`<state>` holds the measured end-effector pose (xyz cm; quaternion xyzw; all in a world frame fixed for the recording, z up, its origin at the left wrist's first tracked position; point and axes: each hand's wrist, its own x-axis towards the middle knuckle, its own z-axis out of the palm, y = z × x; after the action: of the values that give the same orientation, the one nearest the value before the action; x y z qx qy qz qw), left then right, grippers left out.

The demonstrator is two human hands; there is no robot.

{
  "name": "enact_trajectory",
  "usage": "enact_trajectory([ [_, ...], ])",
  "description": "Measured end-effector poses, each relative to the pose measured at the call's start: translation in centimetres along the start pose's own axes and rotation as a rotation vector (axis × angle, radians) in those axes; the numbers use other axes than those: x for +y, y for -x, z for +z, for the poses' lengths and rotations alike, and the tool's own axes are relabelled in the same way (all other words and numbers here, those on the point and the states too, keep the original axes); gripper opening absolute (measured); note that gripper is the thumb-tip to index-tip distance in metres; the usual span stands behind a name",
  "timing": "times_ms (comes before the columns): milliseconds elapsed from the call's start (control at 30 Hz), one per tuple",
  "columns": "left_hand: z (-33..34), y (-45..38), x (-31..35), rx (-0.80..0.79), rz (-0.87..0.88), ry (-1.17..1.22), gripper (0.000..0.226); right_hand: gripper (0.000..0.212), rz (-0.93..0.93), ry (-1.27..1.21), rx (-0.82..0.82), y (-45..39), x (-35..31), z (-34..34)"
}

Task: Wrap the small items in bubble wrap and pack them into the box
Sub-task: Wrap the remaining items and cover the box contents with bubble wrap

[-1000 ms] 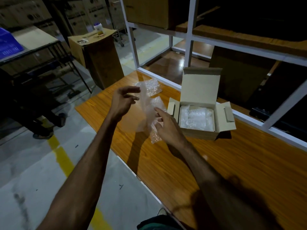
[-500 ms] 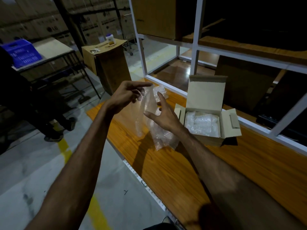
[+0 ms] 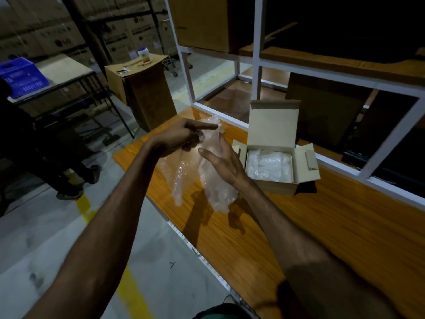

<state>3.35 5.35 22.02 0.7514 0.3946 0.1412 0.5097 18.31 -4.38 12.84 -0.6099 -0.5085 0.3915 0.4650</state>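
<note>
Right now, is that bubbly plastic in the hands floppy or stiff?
Probably floppy: the bubble wrap hangs limp and crumpled below the left hand and right hand. Likely very light, since the fingers look loose on it. It may slip, as the surface looks shiny.

There is one open box [image 3: 271, 143] on one wooden table [image 3: 322, 226]. Two hands hold one bubble wrap sheet [image 3: 213, 180].

I'm in a dim warehouse. Stacked cartons [image 3: 57, 40] line the far wall. White shelving [image 3: 257, 61] stands over my wooden packing bench [image 3: 322, 226].
</note>
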Motion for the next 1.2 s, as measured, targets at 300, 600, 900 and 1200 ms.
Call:
enact_trajectory([
  [300, 5.5, -0.2, -0.5, -0.206, -0.042, -0.218, 0.056, 0.02, 0.274, 0.2, 0.115, 5.0, 5.7, -4.0],
  [600, 4.7, 0.0, -6.5, -0.143, -0.193, -0.748, 0.038, 0.019, 0.48, 0.416, -0.183, 11.1, 12.6, -11.7],
  [900, 4.5, 2.4, -13.9, -0.051, -0.402, -0.765, 0.008, 0.014, 0.554, 0.411, -0.267, 14.7, 14.2, -16.7],
  [1200, 5.5, 4.8, -16.5, 0.395, -0.414, -0.032, 0.006, 0.029, 0.539, -0.42, 0.036, 17.3, 17.7, -19.3],
])
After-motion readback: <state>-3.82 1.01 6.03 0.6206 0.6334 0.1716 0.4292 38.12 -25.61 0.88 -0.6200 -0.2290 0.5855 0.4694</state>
